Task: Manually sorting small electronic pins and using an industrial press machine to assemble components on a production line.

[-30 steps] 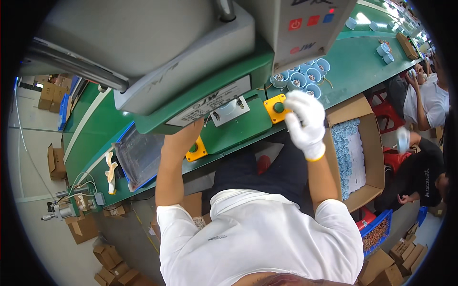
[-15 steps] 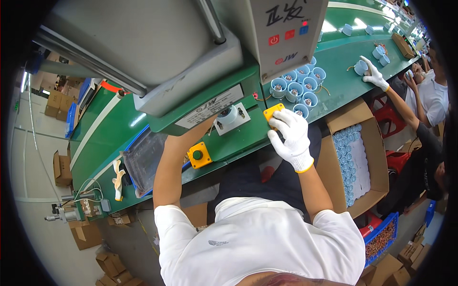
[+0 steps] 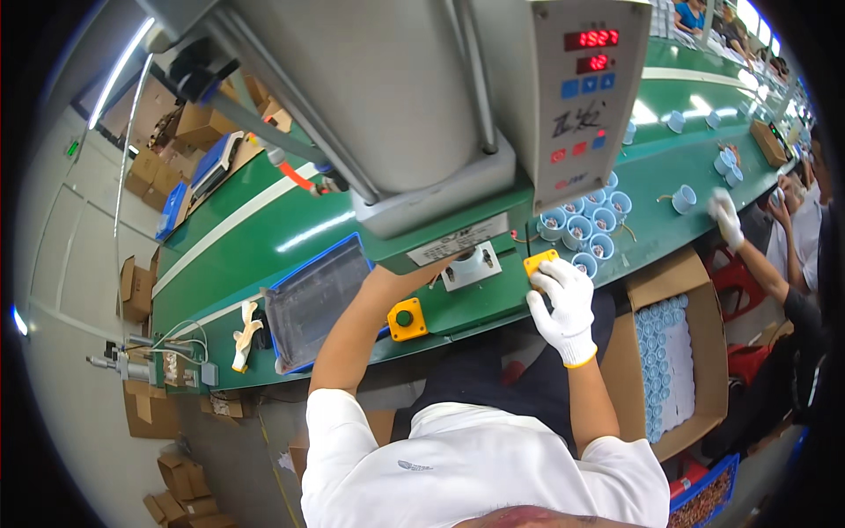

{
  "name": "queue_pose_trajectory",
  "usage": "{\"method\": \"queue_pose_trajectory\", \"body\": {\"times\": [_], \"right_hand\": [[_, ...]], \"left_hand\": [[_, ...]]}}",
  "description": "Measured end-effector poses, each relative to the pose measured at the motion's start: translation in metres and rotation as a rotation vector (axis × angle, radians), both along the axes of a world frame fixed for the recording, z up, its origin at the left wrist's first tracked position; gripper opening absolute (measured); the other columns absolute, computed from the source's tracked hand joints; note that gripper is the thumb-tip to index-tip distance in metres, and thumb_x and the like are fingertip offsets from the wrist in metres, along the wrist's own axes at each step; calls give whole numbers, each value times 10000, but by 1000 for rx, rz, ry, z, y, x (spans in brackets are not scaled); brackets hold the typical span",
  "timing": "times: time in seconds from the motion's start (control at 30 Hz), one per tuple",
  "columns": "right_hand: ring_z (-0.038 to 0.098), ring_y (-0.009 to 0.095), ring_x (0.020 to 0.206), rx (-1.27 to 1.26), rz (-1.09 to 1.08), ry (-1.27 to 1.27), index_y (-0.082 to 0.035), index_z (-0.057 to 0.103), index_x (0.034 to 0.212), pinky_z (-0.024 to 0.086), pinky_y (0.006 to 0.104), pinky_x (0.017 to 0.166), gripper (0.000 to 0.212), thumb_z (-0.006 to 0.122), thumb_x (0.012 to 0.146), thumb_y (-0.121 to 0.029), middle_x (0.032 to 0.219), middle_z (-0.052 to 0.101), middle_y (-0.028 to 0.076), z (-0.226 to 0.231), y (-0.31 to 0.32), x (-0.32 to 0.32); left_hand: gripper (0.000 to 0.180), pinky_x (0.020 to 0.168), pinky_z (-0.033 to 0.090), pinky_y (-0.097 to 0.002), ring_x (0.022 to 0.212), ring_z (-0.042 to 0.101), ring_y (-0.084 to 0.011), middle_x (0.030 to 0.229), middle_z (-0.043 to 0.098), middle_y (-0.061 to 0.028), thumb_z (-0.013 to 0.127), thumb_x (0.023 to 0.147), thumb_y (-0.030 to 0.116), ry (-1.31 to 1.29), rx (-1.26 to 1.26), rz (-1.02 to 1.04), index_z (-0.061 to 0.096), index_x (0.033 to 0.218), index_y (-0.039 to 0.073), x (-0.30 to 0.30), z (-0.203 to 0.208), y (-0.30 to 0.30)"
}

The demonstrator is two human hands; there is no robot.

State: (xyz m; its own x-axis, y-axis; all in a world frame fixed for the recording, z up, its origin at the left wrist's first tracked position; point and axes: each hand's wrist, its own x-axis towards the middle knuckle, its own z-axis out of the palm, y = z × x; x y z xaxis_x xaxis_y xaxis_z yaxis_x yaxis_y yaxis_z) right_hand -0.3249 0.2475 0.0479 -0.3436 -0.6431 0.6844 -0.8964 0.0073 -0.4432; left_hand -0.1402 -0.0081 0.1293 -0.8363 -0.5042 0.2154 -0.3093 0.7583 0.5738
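My right hand (image 3: 563,304), in a white glove, rests with its fingertips on a yellow button box (image 3: 537,260) at the bench edge; thumb and fingers are apart. My bare left forearm (image 3: 356,330) reaches under the green press head (image 3: 458,231), which hides my left hand's fingers. Under that head, a metal fixture plate (image 3: 471,272) sits on the green base; a light blue cup shows there only in part. A second yellow box with a dark green button (image 3: 404,319) lies beside my left forearm. Several light blue cups (image 3: 577,232) with small parts inside stand right of the press.
A black tray with a blue rim (image 3: 321,304) and a white glove (image 3: 246,336) lie at left on the bench. An open carton (image 3: 715,387) of blue cups stands at right. Beyond it, a co-worker's gloved hand (image 3: 727,220) is near a single cup (image 3: 683,200).
My view has shifted, so the bench appears lower and more of the press shows. My right hand stays on the button box. The co-worker's hand has drawn back from the single cup.
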Motion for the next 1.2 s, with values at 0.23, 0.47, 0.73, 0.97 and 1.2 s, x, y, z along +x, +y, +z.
{"method": "queue_pose_trajectory", "body": {"times": [0.23, 0.47, 0.73, 0.97, 1.2], "right_hand": [[720, 377, 1129, -46, -165, 81, -66, 754, 1140, 559, 496, 983, 344, 840, 808, -92, 1197, 758, 141, 11, -2, -10], [730, 321, 1073, 12, -41, 162, -72, 775, 1111, 562, 458, 958, 275, 815, 860, -175, 1133, 771, 96, 22, -9, -32], [683, 276, 940, 29, 64, 225, -75, 650, 754, 551, 419, 753, 250, 852, 776, -220, 1001, 723, 74, 23, -21, -39], [696, 341, 1185, -41, 18, 132, -71, 783, 989, 531, 466, 1033, 263, 854, 856, -287, 1243, 763, 106, 31, -11, -30], [707, 428, 1110, -103, 358, -494, 41, 646, 1341, 577, 478, 925, 675, 866, 811, -316, 1217, 718, 220, 61, -63, 17]], "left_hand": [[372, 988, 580, -411, 1115, 752, -291, 1224, 823, -120, 849, 987, 337, 120, 32, 69, 819, 1259, 86, 13, -18, -4], [185, 941, 611, -443, 1084, 772, -348, 1136, 812, -161, 899, 875, 58, 277, -192, 343, 841, 1042, 1, 125, -102, 71], [162, 936, 612, -467, 1074, 749, -356, 1113, 813, -113, 926, 783, 49, 197, -531, 160, 787, 861, 20, 128, -92, 61], [132, 989, 572, -474, 1138, 717, -392, 1172, 790, -153, 794, 920, 40, 235, -234, 298, 773, 1044, -1, 147, -98, 34], [351, 1196, 459, -509, 1387, 602, -474, 1492, 655, -279, 641, 1037, 53, -211, -63, 539, 710, 1356, -77, 137, -122, -12]]}}
